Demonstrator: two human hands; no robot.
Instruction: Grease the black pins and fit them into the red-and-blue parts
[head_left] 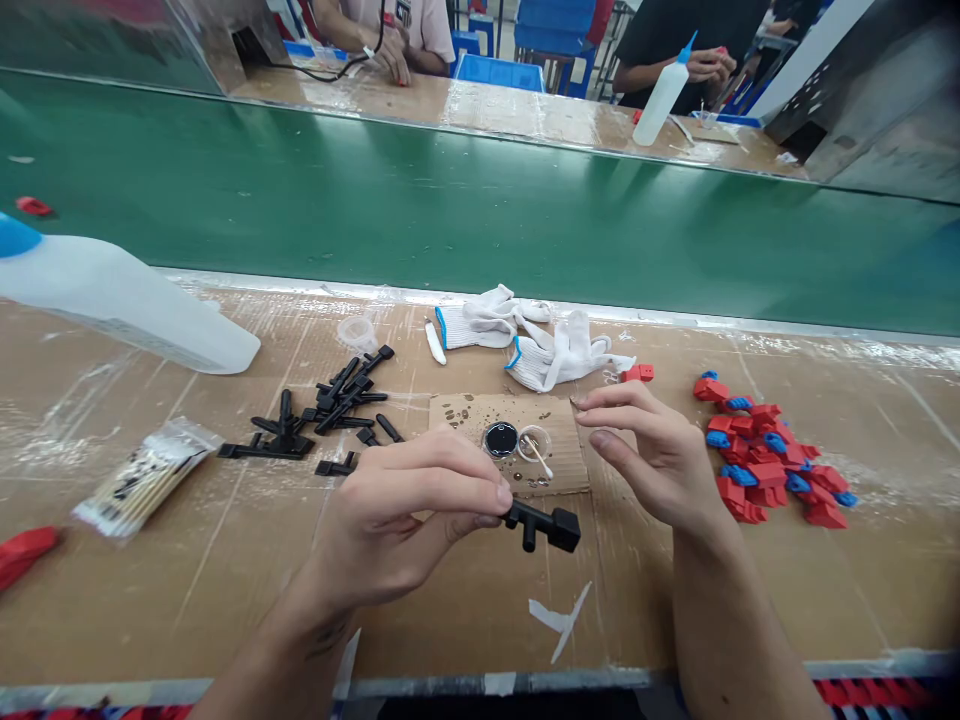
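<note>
Fingers (450,487) of the left hand (409,515) pinch a block-ended black rod (541,522).

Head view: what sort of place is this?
Probably a factory line for small parts. A long green strip, likely a belt, runs between two work tables; a person in a pink shirt is across it; piles of black parts and red and blue parts lie on the near table.

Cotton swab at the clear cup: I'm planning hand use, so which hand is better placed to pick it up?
Right hand, I'd judge: it is open, thumb and fingertips apart, near the cotton swab, while the left hand pinches a black part.
</note>
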